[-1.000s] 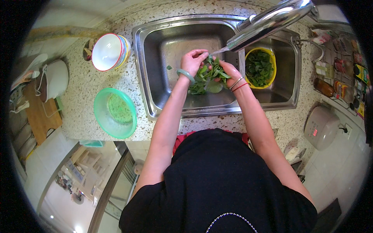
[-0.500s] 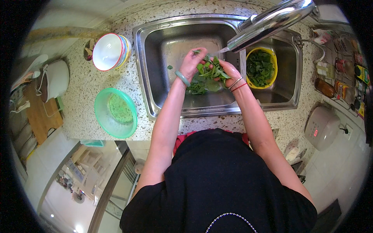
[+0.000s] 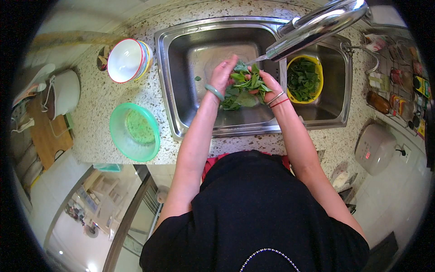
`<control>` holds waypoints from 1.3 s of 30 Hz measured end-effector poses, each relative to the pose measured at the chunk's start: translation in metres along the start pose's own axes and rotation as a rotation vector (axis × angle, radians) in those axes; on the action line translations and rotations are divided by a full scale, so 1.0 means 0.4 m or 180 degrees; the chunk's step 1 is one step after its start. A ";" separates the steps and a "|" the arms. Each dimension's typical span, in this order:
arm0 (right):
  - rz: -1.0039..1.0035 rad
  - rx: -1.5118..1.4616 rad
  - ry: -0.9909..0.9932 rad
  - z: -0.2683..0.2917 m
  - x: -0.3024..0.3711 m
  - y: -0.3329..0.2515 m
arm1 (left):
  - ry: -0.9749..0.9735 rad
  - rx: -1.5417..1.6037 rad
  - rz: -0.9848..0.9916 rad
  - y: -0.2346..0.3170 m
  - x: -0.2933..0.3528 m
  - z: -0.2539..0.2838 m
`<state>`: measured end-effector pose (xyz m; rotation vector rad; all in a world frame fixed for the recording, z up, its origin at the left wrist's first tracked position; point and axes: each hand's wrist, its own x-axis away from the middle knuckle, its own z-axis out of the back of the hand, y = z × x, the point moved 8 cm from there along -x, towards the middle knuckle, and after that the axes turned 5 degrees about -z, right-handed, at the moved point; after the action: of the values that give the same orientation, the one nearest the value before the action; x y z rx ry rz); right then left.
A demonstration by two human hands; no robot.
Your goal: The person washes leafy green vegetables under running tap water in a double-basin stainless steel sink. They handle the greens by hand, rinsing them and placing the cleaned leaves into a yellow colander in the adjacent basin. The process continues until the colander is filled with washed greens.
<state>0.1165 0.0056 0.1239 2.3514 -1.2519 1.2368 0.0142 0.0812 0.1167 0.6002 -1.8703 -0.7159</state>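
Note:
My left hand (image 3: 221, 76) and my right hand (image 3: 272, 85) hold a bunch of leafy greens (image 3: 252, 82) between them. They are over the large left basin of a steel sink (image 3: 181, 109). Water runs from the chrome faucet (image 3: 312, 34) onto the leaves. My left fingers curl at the left side of the bunch, partly hidden by leaves; my right hand cups it from the right. More loose greens (image 3: 231, 100) lie in the basin below, and a single leaf (image 3: 198, 78) rests farther left.
A yellow basket (image 3: 321, 84) with greens sits in the smaller right basin. Left of the sink, a green plastic basin (image 3: 152, 147) and stacked bowls (image 3: 124, 61) stand on the speckled counter (image 3: 95, 113). A wire rack (image 3: 403, 88) with bottles and jars is at the right.
The leaves have shifted and fanned out between my hands under the water. My left hand has turned slightly, and my right hand has moved a little to the right.

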 end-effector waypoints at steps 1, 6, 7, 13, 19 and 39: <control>0.0000 -0.0011 0.0000 0.002 -0.003 0.003 | -0.0137 -0.0167 -0.0073 0.000 0.006 -0.024; 0.0051 -0.0253 -0.0096 0.004 -0.022 0.014 | -0.0125 0.0003 -0.0414 -0.021 -0.024 0.001; 0.0129 -0.0419 -0.0031 0.007 -0.022 0.010 | 0.0071 0.0096 -0.0371 -0.036 -0.029 0.023; 0.0533 -0.0658 0.0162 0.034 -0.049 -0.024 | -0.0028 0.0190 -0.0319 0.048 0.046 -0.014; 0.0439 -0.0701 -0.0210 -0.001 -0.048 -0.018 | 0.0200 -0.0129 -0.0561 0.016 -0.010 0.017; 0.0962 -0.0555 0.0151 0.004 0.008 -0.021 | -0.0789 0.1709 0.0837 -0.081 0.144 -0.140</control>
<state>0.1246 0.0081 0.1268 2.0541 -1.6723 1.1997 0.0472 0.0073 0.1480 0.5992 -2.3396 -0.1091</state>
